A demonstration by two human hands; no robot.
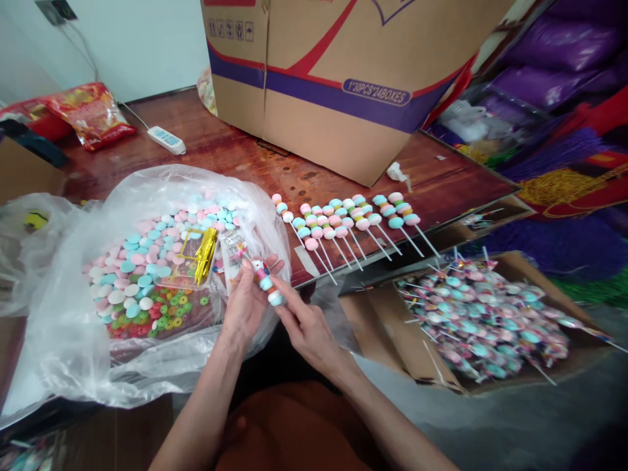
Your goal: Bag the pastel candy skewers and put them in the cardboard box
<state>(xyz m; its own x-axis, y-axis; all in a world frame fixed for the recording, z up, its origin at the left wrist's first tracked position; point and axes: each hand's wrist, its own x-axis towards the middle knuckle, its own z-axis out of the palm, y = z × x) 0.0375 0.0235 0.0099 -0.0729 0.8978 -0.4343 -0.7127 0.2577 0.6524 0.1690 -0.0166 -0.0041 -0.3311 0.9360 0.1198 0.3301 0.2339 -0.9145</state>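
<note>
My left hand [246, 301] is closed around a candy skewer [265, 281] that sits partly inside a small clear wrapper bag [235, 252]. My right hand [304, 324] pinches the lower end of the same skewer, by its pale blue candy. Both hands hover just in front of a big clear plastic bag [73, 314] full of pink, blue and white marshmallow discs [142, 261] and coloured ring candies [161, 314]. A bundle of gold twist ties [205, 255] lies on the candy.
Several finished candy skewers [353, 222] lie in a row at the wooden table's [245, 154] edge. A cardboard box [485, 320] of wrapped skewers stands lower right. A large carton [338, 72] fills the back, with a power strip [167, 139] and red snack bag [91, 114] left.
</note>
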